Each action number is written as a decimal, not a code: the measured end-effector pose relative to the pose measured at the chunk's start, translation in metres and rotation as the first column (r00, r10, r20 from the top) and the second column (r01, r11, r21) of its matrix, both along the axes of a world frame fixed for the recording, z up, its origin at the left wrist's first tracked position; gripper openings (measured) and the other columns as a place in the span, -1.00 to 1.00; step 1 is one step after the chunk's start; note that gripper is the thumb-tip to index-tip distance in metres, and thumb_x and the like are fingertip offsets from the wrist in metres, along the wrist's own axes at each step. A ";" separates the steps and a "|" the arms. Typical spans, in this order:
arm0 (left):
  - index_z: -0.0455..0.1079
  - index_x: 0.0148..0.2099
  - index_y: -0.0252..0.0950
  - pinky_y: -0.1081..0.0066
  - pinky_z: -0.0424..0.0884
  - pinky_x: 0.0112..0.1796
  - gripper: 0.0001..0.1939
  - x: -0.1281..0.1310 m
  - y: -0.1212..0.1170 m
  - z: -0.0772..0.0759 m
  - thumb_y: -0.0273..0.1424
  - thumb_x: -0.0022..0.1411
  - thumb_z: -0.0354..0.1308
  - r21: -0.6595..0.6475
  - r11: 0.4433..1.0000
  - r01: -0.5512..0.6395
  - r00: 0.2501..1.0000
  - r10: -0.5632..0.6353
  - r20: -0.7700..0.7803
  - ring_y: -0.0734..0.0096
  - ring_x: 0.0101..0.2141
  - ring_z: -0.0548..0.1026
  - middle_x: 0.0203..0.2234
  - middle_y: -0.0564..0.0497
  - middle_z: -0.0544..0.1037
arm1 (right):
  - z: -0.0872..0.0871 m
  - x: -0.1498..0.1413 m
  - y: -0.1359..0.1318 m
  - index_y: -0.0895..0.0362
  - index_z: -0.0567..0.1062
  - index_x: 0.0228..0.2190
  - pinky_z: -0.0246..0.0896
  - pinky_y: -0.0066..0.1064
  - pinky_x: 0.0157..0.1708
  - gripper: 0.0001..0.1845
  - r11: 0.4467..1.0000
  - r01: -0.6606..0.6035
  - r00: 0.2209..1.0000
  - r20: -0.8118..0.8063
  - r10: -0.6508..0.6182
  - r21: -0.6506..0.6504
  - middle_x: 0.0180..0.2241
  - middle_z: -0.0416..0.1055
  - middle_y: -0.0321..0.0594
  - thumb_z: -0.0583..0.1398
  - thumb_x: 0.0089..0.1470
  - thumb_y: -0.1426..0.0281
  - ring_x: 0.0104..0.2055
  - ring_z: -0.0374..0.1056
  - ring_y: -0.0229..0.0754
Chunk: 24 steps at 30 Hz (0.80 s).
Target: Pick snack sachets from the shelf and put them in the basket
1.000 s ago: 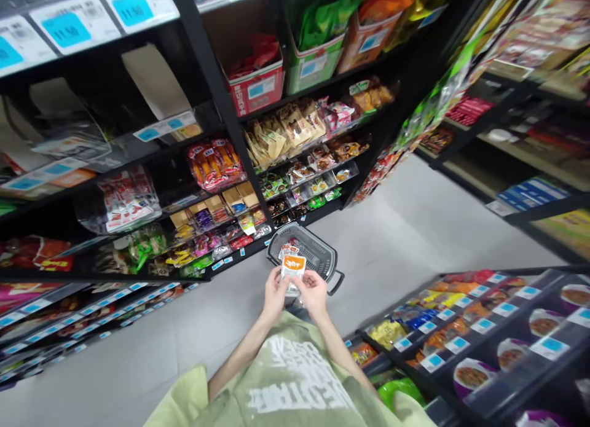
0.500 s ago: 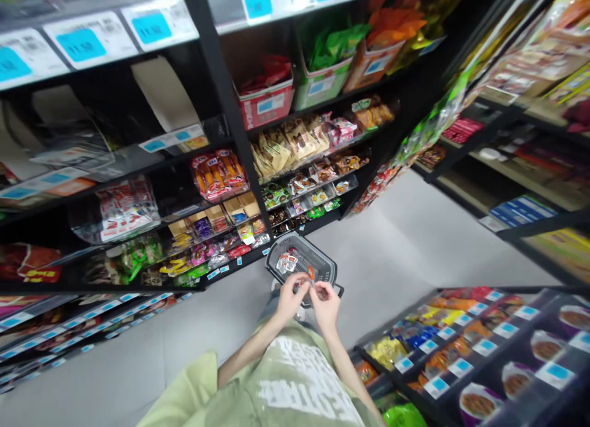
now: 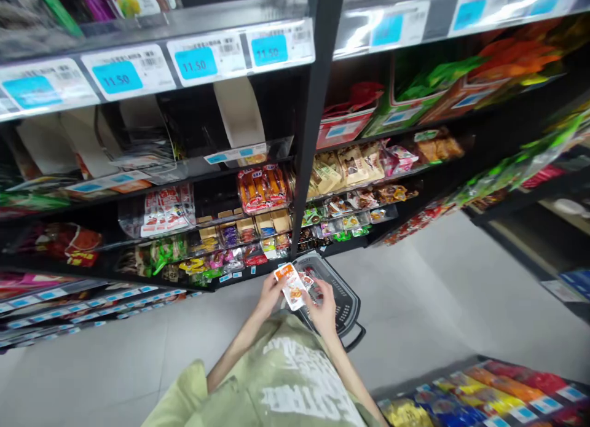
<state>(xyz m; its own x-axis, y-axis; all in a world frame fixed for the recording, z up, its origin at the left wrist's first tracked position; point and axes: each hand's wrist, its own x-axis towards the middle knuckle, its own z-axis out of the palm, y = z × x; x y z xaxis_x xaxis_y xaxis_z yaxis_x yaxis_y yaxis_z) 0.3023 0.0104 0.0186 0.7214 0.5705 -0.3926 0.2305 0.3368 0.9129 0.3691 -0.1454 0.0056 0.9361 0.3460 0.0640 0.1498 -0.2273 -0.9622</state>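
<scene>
A white and orange snack packet (image 3: 291, 287) is held up between my two hands, its printed face towards me. My left hand (image 3: 270, 295) pinches its left edge. My right hand (image 3: 323, 307) has its fingers closed at the packet's right lower edge. Below and behind the hands, the grey shopping basket (image 3: 353, 292) sits by the foot of the shelf, its handle sticking out to the right. Small red and white packets (image 3: 308, 279) lie inside it, partly hidden by my hands and the held packet.
A black shelf unit (image 3: 308, 107) with price labels and many bagged snacks rises in front. Red sausage packs (image 3: 262, 188) lie on a middle shelf. At lower right stands a rack of colourful bags (image 3: 488, 390). Grey floor (image 3: 415, 298) runs to the right.
The view has swung left, so shelves and basket appear further right. My hands have moved apart, and the packet between them is now turned flat with its printed face showing.
</scene>
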 end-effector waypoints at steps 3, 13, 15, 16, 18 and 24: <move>0.47 -0.05 -0.33 0.38 0.47 -0.38 -0.45 -0.002 0.033 -0.002 -0.08 0.00 0.37 -0.056 0.998 0.021 1.000 -0.021 0.013 0.20 -0.28 0.59 -0.21 -0.15 0.63 | -0.011 0.007 0.015 0.16 0.56 -0.19 0.38 -0.26 -0.31 -0.61 0.973 -0.197 0.938 -0.267 0.222 0.117 -0.28 0.56 -0.04 0.29 0.05 0.14 -0.31 0.47 -0.04; 0.59 -0.21 -0.39 0.41 0.40 -0.42 -0.52 0.052 0.098 0.011 -0.11 -0.08 0.42 -0.035 0.891 0.452 0.891 -0.453 -0.030 0.25 -0.39 0.57 -0.38 -0.14 0.66 | -0.017 0.008 0.034 0.17 0.58 -0.36 0.30 -0.38 -0.46 -0.66 0.973 -0.062 0.915 -0.378 0.145 0.224 -0.52 0.54 -0.19 0.29 0.05 0.11 -0.54 0.37 -0.19; 0.60 -0.22 -0.40 0.41 0.41 -0.43 -0.52 0.066 0.097 0.012 -0.11 -0.08 0.43 -0.037 0.852 0.522 0.852 -0.523 -0.027 0.26 -0.41 0.56 -0.40 -0.14 0.66 | -0.016 0.010 0.028 0.18 0.58 -0.37 0.30 -0.38 -0.46 -0.64 0.977 0.004 0.914 -0.397 0.082 0.212 -0.53 0.54 -0.18 0.31 0.03 0.11 -0.55 0.37 -0.20; 0.60 -0.23 -0.40 0.42 0.41 -0.43 -0.53 0.073 0.095 0.012 -0.11 -0.07 0.42 -0.036 0.834 0.550 0.834 -0.551 -0.024 0.27 -0.41 0.56 -0.40 -0.13 0.66 | -0.016 0.011 0.026 0.18 0.58 -0.37 0.30 -0.38 -0.47 -0.64 0.977 0.036 0.911 -0.408 0.054 0.208 -0.52 0.55 -0.17 0.32 0.01 0.10 -0.55 0.37 -0.20; 0.60 -0.24 -0.40 0.43 0.41 -0.42 -0.54 0.084 0.090 0.012 -0.12 -0.07 0.42 -0.037 0.808 0.588 0.808 -0.589 -0.014 0.30 -0.42 0.56 -0.41 -0.13 0.66 | -0.016 0.013 0.022 0.19 0.59 -0.36 0.32 -0.38 -0.47 -0.62 0.976 0.091 0.906 -0.424 0.002 0.200 -0.50 0.56 -0.16 0.33 -0.01 0.10 -0.55 0.37 -0.20; 0.60 -0.24 -0.38 0.44 0.40 -0.44 -0.57 0.104 0.080 0.019 -0.13 -0.05 0.41 -0.019 0.779 0.627 0.779 -0.627 0.001 0.29 -0.43 0.57 -0.40 -0.12 0.66 | -0.015 0.017 0.014 0.17 0.61 -0.34 0.35 -0.37 -0.46 -0.63 0.967 0.178 0.897 -0.434 -0.083 0.184 -0.49 0.58 -0.16 0.32 -0.01 0.11 -0.54 0.39 -0.19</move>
